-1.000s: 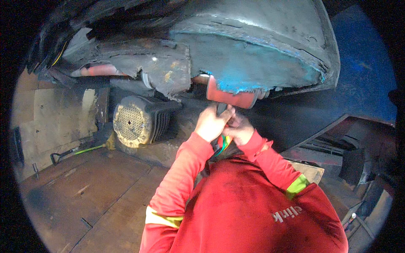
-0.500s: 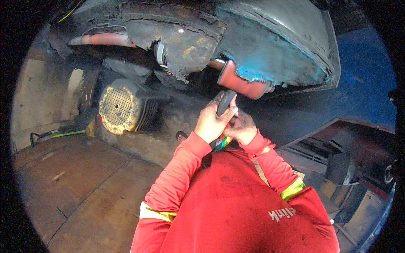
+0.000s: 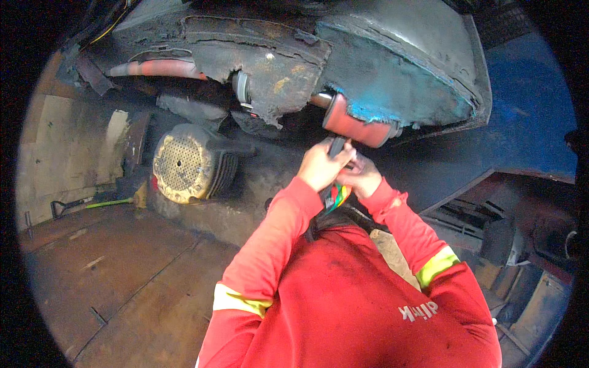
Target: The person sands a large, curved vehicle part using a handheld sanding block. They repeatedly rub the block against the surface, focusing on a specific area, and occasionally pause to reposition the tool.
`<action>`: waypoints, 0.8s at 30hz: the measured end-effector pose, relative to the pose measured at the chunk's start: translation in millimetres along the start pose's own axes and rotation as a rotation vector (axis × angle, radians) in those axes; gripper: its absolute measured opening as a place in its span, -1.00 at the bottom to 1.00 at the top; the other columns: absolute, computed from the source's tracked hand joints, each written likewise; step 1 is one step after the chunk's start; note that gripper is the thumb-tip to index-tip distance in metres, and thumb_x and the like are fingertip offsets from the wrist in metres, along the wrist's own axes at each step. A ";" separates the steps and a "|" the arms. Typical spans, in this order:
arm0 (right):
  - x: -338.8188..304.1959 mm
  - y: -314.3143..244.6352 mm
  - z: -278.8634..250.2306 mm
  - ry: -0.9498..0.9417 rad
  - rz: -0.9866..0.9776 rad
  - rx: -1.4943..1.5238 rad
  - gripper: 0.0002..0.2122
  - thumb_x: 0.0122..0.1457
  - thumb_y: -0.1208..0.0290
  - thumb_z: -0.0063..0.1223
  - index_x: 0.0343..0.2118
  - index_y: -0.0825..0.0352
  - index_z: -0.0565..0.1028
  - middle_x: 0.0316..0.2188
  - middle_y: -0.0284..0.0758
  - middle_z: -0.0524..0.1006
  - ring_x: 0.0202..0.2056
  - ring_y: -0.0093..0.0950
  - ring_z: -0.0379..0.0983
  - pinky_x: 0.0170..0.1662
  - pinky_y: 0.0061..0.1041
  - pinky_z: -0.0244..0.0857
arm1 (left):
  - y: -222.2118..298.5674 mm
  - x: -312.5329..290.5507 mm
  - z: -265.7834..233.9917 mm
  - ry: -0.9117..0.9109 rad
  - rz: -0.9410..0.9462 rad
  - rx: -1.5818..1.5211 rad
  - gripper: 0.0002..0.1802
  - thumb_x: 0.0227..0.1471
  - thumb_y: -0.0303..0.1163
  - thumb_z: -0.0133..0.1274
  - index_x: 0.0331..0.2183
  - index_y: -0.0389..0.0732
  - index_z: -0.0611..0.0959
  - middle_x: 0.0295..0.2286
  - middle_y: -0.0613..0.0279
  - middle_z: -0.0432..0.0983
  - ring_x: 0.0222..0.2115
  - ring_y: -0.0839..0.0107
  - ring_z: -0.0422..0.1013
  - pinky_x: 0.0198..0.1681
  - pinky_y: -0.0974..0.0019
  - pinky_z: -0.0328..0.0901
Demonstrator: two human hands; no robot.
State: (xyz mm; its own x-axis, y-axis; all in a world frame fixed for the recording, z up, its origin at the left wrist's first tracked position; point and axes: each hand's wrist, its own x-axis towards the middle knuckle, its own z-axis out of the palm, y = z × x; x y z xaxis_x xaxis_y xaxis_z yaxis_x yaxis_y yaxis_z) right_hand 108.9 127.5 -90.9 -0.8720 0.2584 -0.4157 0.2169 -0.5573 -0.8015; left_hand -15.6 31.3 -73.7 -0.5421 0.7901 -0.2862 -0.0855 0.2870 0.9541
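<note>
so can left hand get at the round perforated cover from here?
Probably not as things stand: the left hand is closed on a dark bar, and the perforated cover sits off to its left, though depth is hard to judge.

Drum (image 3: 179,163): round, pale perforated end with a dark hole at its middle, ribbed dark side; left of the frame's centre.
Floor (image 3: 147,294): brown, scuffed, crossed by a dark seam; lower left.
Wall (image 3: 58,147): pale, stained; left edge of the frame.
Green stick (image 3: 113,203): lying near the wall's foot, a dark looped handle beyond its left end; left.
Wire (image 3: 109,29): thin, yellow; upper left.
Blue surface (image 3: 529,92): broad, dull; upper right.
Pale board (image 3: 545,302): tilted; lower right.
</note>
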 end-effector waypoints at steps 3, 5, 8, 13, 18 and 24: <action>-10.9 9.9 11.6 0.057 -0.297 -0.445 -0.19 -0.09 0.62 0.30 0.28 0.26 0.16 0.26 -0.23 0.21 0.23 -0.35 0.21 0.24 -0.37 0.17 | -10.6 -25.5 0.8 0.032 0.142 -0.329 -0.49 0.08 -0.21 0.20 0.01 -0.28 0.56 -0.23 0.18 0.63 -0.24 0.38 0.53 -0.15 0.27 0.39; -17.5 14.4 24.7 0.155 -0.698 -0.998 -0.27 -0.09 0.54 0.32 0.23 0.17 0.31 0.29 -0.08 0.17 0.27 -0.15 0.19 0.26 -0.31 0.13 | -8.5 -38.7 -2.0 0.115 0.209 -0.335 -0.47 0.10 -0.25 0.21 0.06 -0.28 0.55 -0.18 0.28 0.62 -0.21 0.51 0.49 -0.13 0.31 0.39; -23.3 17.9 47.9 0.211 -0.686 -0.871 -0.32 0.00 0.51 0.26 0.24 0.22 0.26 0.20 -0.09 0.29 0.19 -0.13 0.28 0.21 -0.29 0.20 | 5.7 -51.6 -11.8 0.205 0.059 -0.039 -0.53 0.07 -0.14 0.23 -0.08 -0.26 0.66 -0.26 0.10 0.66 -0.27 0.43 0.57 -0.19 0.30 0.41; -27.6 4.5 54.9 0.057 -0.081 -0.333 -0.37 0.06 0.56 0.22 0.22 0.33 0.22 0.12 -0.23 0.41 0.11 -0.39 0.38 0.18 -0.42 0.26 | 33.7 -42.4 -17.1 0.288 0.174 0.480 -0.55 0.05 0.08 0.15 -0.35 -0.14 0.73 -0.51 -0.04 0.61 -0.43 -0.03 0.56 -0.36 0.10 0.43; -23.6 5.5 43.4 -0.151 -0.082 -0.003 -0.37 0.05 0.60 0.20 0.22 0.28 0.24 0.08 -0.26 0.43 0.10 -0.41 0.38 0.17 -0.38 0.27 | 47.5 -35.6 -20.2 0.191 0.005 0.614 -0.52 0.05 0.08 0.10 -0.58 -0.12 0.72 -0.63 0.01 0.58 -0.55 0.00 0.55 -0.42 0.06 0.43; -13.1 16.3 18.1 -0.164 0.042 0.009 -0.33 0.05 0.57 0.19 0.26 0.26 0.20 0.15 -0.27 0.37 0.15 -0.39 0.33 0.20 -0.33 0.23 | 31.6 -19.8 -12.2 0.164 -0.009 0.549 -0.52 0.05 0.06 0.08 -0.61 -0.13 0.74 -0.64 -0.07 0.55 -0.53 -0.03 0.55 -0.38 0.04 0.43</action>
State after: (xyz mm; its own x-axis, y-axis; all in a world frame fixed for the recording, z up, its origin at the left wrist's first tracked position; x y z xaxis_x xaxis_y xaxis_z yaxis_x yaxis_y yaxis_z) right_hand 115.9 100.8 -90.7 -0.9224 0.1026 -0.3723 0.2513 -0.5725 -0.7805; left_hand -17.7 18.2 -36.8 -0.6701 0.7041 -0.2350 0.3319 0.5674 0.7536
